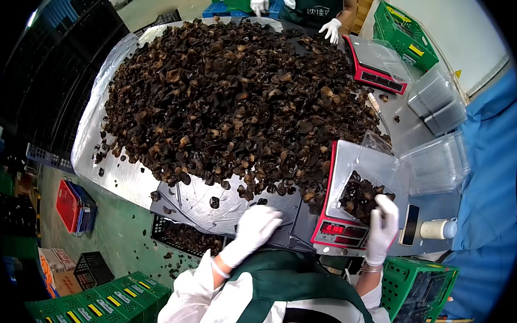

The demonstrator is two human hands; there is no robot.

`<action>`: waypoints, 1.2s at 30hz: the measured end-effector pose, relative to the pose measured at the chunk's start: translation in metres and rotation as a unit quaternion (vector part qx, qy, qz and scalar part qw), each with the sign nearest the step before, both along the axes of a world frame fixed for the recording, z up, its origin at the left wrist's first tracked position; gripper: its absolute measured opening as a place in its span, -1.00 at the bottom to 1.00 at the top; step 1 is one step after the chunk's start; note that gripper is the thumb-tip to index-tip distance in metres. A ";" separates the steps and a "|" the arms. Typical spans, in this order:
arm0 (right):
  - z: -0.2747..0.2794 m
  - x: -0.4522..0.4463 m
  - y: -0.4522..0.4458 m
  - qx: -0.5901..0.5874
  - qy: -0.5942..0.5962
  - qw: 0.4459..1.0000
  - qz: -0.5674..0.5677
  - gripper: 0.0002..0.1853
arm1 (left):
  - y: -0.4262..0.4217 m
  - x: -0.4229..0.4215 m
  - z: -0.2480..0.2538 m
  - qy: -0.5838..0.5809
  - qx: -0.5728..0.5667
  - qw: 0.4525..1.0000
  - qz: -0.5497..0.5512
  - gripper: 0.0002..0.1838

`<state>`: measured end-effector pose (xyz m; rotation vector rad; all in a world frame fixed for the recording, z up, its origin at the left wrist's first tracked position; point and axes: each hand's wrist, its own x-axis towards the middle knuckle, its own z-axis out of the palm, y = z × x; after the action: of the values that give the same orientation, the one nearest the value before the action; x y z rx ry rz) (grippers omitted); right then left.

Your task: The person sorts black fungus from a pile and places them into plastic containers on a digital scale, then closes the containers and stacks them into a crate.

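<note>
Nearest us, we hold our two white-gloved hands apart: the left hand [257, 226] hovers by the near edge of the table [119, 181], fingers outstretched and grasping nothing that we can see, perhaps free for reaching toward the pile. Our right hand [384, 225] has its fingertips at the right side of a small portion of dark, curled pieces [358, 197], probably to adjust it; whether they pinch a piece, we cannot tell. That portion, seemingly in a clear tray, sits on the red-edged scale [356, 228], whose display faces us, presumably so we can read its 0.165 while handling the pieces. To our right, the phone [410, 224] and the bottle [438, 229] lie beyond the scale, seemingly out of the way. Past them, nested clear trays [434, 163] stand within reach of it. Across the middle spreads the big pile [232, 108], placed, we judge, so that both sides can draw from it. Farther off, a second scale [380, 80] lies near a co-worker's gloved hand [331, 31], which rests at the far edge, with a green crate [402, 35] beyond.
</note>
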<state>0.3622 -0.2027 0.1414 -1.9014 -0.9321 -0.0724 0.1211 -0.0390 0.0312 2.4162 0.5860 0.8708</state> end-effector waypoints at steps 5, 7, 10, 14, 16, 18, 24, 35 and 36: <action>-0.022 -0.039 0.075 -0.053 -0.018 0.978 0.199 -0.70 | 0.000 -0.079 -0.032 0.154 -0.073 0.980 0.105 -0.77; -0.043 -0.045 0.109 -0.078 0.137 0.966 0.205 -0.68 | -0.001 -0.087 -0.039 0.184 -0.091 0.975 0.084 -0.78; -0.091 -0.041 0.160 -0.103 0.148 0.965 0.192 -0.54 | 0.003 -0.093 -0.046 0.204 -0.115 0.970 0.060 -0.82; -0.134 -0.048 0.196 -0.239 -0.078 0.958 0.137 -0.30 | 0.010 -0.107 -0.052 0.140 -0.184 0.970 0.070 -0.82; -0.137 -0.059 0.193 -0.256 -0.081 0.950 0.158 -0.36 | 0.017 -0.116 -0.050 0.106 -0.190 0.972 0.086 -0.81; -0.145 -0.064 0.182 -0.195 -0.073 0.959 0.194 -0.56 | 0.027 -0.124 -0.050 0.065 -0.209 0.968 0.121 -0.80; -0.140 -0.072 0.157 -0.099 0.141 0.966 0.195 -0.70 | 0.076 -0.116 -0.047 0.000 -0.132 0.983 0.128 -0.74; -0.128 -0.090 0.133 0.227 0.760 0.558 0.244 -0.57 | 0.182 -0.094 -0.053 -0.104 -0.160 0.945 0.264 -0.75; -0.125 -0.096 0.138 0.220 0.768 0.546 0.252 -0.48 | 0.177 -0.094 -0.038 -0.169 -0.342 0.889 0.254 -0.76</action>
<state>0.2665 -0.0650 0.0160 -0.5388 -0.0536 1.3664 0.0270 0.1384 -0.0071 1.4494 1.1804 1.0361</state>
